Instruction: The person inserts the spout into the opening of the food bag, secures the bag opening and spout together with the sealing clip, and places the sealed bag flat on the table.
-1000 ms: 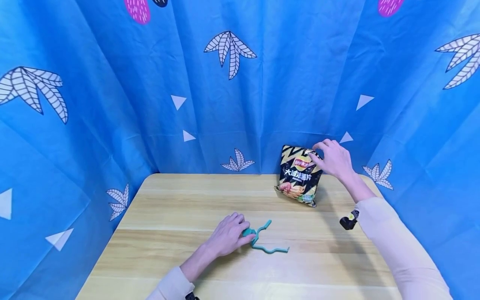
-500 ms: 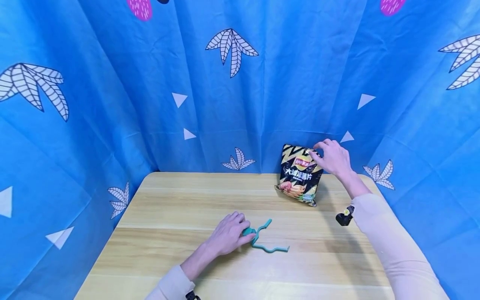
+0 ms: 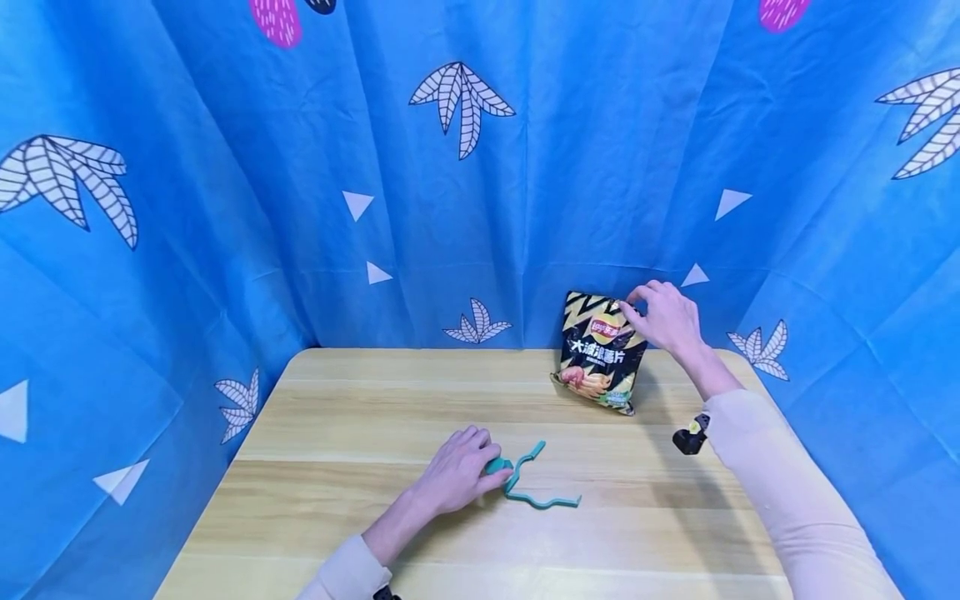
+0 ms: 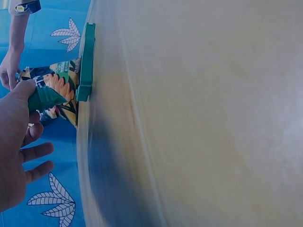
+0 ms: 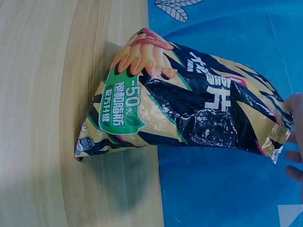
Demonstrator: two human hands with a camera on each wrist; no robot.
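Note:
My left hand (image 3: 456, 473) pinches the round end of a teal bag clip (image 3: 542, 504) low over the table. The clip's two long wavy arms are spread apart, pointing right. In the left wrist view, the thumb lies on the clip's rounded end (image 4: 45, 98), with the other fingers of the left hand (image 4: 12, 142) extended below. At the back right, a black and gold potato chip bag (image 3: 600, 354) stands upright, slightly tilted. My right hand (image 3: 667, 317) grips its top right corner. The right wrist view shows the puffed bag (image 5: 189, 104), its top corner at the fingers (image 5: 297, 120).
The light wooden table (image 3: 360, 417) has rounded back corners. A blue patterned curtain (image 3: 465, 217) hangs behind it and along both sides. The bag stands near the table's back edge. A small black device (image 3: 690, 435) sits at the right sleeve cuff.
Both hands, the clip and the bag stay nearly in place. The right forearm has shifted slightly to the left; the head view wobbles a little.

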